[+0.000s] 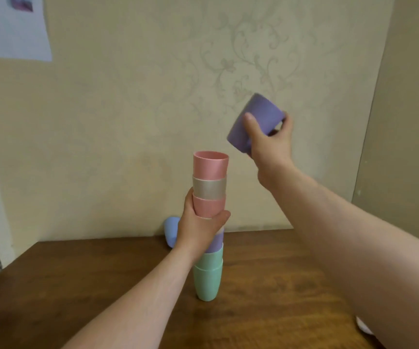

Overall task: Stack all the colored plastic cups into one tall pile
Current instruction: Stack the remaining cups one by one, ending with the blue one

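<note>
Left hand [198, 224] wraps the pile of cups [209, 222] standing on the table [266, 285]. Up and to the right, the right hand [270, 144] grips a tilted purple cup [258, 119]. A blue cup [170, 230] lies behind.

A single head-worn wide-angle camera is looking forward and slightly down, sitting close over the counter [266, 285] and facing the wall [128, 96].

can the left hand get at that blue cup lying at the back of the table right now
Probably not as things stand. The left hand is wrapped around the stack, steadying it, and the blue cup lies just behind that wrist by the wall. It would have to let go first.
</note>
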Demonstrator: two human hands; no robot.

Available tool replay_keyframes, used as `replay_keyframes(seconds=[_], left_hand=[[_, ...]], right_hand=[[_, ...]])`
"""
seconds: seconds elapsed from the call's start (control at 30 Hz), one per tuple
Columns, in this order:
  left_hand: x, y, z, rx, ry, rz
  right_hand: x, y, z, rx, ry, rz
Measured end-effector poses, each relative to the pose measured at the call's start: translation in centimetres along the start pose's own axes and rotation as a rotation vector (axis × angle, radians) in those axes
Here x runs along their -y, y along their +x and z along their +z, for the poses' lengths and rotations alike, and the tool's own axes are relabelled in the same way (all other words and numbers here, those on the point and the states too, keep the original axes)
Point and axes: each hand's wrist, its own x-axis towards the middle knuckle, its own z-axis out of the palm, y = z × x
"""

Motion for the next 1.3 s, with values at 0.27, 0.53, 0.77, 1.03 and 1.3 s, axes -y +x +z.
replay_keyframes(seconds=[0.27, 0.53, 0.77, 1.03, 1.3], left_hand=[[-0.2, 0.1, -0.1, 0.0, 0.0, 0.003], [-0.3, 0.2, -0.4, 0.043, -0.027, -0.02], [-0.3, 0.3, -0.1, 0.035, -0.022, -0.026], [0.3, 0.6, -0.2, 0.035, -0.027, -0.017], [0.5, 0.7, -0.3, 0.033, -0.014, -0.005]], right_hand=[[-1.0, -3.5, 2.6, 0.444, -0.37, -0.005], [-0.5, -2.8, 1.6, 0.461, -0.486, -0.109], [-1.9, -2.5, 1.0, 0.441, -0.223, 0.125], [-2.4, -2.4, 2.0, 0.439, -0.253, 0.073], [-3.2, -3.2, 2.8, 0.409, -0.229, 0.096]])
